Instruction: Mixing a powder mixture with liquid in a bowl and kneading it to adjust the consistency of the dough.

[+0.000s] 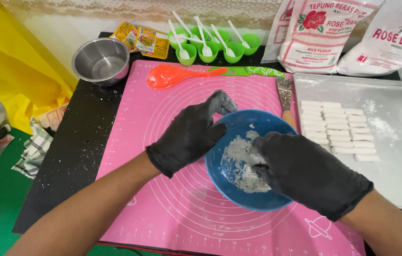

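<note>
On the pink baking mat (172,208), blue bowl (239,189) of crumbly white dough (241,163), gloved left hand (191,135) clasping its rim, gloved right hand (305,173) fingers curled into dough, grip unclear.

My gloved left hand (192,132) grips the rim of the blue bowl (239,124) on the pink mat (172,208) while my right hand (300,168) presses into its crumbly white dough (239,161), beside a metal tray (400,170) of white dough sticks (338,129).
</note>
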